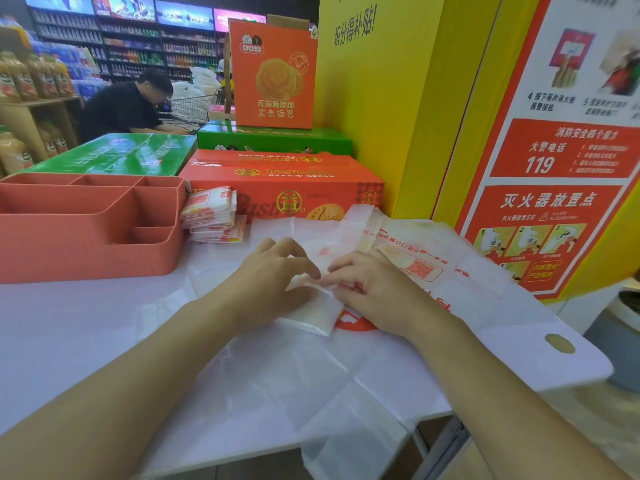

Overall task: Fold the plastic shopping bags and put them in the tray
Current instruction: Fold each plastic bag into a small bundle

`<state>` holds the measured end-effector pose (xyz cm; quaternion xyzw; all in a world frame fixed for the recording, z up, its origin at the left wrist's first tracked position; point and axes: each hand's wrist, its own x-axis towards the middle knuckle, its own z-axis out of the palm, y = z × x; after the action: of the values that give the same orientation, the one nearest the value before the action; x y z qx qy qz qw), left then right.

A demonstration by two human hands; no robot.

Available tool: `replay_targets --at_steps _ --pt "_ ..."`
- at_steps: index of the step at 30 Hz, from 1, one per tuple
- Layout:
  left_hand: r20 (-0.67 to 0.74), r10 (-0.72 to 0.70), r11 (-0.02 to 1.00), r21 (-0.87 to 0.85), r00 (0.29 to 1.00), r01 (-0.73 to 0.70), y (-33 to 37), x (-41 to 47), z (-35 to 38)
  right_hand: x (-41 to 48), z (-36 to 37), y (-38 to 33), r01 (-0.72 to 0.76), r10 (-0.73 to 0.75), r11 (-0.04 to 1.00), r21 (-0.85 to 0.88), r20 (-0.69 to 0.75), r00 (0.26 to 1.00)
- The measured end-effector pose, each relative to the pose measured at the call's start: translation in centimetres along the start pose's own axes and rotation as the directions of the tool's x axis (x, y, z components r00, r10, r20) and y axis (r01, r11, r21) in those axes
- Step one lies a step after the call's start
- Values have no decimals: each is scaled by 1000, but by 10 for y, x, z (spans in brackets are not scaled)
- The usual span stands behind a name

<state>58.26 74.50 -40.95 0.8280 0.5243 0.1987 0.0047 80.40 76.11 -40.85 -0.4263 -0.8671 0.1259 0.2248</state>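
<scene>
Mid-fold right of tray (86, 252): pinching half-folded bag (313, 315) with left hand (273, 277) and right hand (375, 291), folded stack (213, 216) parked beside tray, none inside yet, loose bags (460, 271) still unfolded.

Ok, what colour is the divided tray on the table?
The tray is plain coral red; the head view shows it best.
</scene>
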Motion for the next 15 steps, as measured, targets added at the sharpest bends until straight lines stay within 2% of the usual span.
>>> replay_targets --at_steps 2,5,7,9,12,15 --pt "45 54 998 18 998 -54 0 -2 0 1 2 0 53 -53 997 -51 13 999" --pt "195 42 995 80 980 -59 -2 -4 -3 2 7 4 100 -99 989 -105 19 995" --pt "333 18 990 128 943 -64 -5 -6 -5 2 6 2 63 -59 992 -113 37 998" --pt "453 -21 994 103 891 -29 -6 -8 -6 -2 3 -3 26 -19 994 -106 69 997" --pt "540 -31 998 60 841 -2 -6 -13 -7 -8 -2 -10 -9 32 992 -126 181 983" --pt "575 -38 994 106 817 -28 -5 -12 -9 -10 -4 -10 -15 53 987 -158 244 968"
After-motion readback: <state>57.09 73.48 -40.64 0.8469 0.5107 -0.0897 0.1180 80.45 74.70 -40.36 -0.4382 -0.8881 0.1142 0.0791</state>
